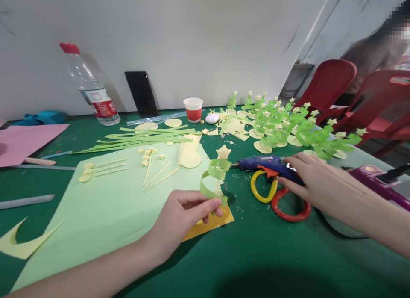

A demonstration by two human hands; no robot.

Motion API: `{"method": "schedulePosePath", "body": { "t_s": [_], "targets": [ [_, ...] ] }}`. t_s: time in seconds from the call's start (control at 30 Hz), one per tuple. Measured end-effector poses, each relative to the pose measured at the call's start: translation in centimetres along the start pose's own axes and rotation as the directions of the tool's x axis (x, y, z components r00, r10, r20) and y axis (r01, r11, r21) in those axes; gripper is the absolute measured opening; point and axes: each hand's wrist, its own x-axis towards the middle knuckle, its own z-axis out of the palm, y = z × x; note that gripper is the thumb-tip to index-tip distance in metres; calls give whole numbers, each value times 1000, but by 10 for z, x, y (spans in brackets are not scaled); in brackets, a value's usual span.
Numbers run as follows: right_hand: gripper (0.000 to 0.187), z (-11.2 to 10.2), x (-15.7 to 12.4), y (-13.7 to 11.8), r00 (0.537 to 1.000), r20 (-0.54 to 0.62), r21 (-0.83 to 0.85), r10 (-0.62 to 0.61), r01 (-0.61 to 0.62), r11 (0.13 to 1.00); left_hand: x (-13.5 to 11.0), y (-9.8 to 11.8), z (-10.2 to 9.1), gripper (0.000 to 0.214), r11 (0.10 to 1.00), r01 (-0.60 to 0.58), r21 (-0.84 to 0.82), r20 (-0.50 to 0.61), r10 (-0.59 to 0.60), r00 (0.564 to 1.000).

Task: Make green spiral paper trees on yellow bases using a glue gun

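Note:
My left hand (192, 214) pinches the lower end of a green paper spiral (216, 169) wound around a thin stick. A pale yellow paper star (223, 151) tops the stick. On the right, my right hand (304, 176) has its fingers around the back of a blue glue gun (261, 163), which lies on the table with its nozzle to the left. Scissors (293, 206) with yellow and red handles lie just under the gun. Loose paper stars (147, 154), toothpicks (156, 176) and yellow paper circles (190, 157) rest on a light green sheet (128, 212).
Several finished spiral trees (282, 122) stand at the back right. Green paper strips (141, 139), a paper cup (193, 110), a phone (141, 92) and a water bottle (92, 88) line the wall. A purple device (374, 184) sits right; a person occupies a chair (333, 82) beyond.

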Motion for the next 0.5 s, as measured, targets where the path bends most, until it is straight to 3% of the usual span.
{"method": "schedulePosePath", "body": {
  "t_s": [0.1, 0.2, 0.3, 0.4, 0.5],
  "targets": [
    [27, 13, 13, 11, 986, 162, 150, 39, -64, 987, -1, 0, 0, 20, 1000, 1, 19, -6, -1, 1000],
    [23, 11, 20, 12, 977, 200, 195, 69, -109, 975, -1, -1, 0, 20, 1000, 11, 12, -16, -11, 1000],
    [22, -5, 15, 3, 974, 185, 233, 129, -171, 957, -1, -2, -1, 19, 999, 14, -32, -25, -15, 1000],
    [23, -18, 4, -7, 953, 58, 524, 298, -283, 803, -1, -2, -2, 18, 996, 21, -89, -24, -24, 999],
    [27, -18, -5, -15, 950, 56, 744, 306, -244, 622, 0, -3, -2, 18, 990, 27, -139, -10, -28, 1000]
  ]
}}
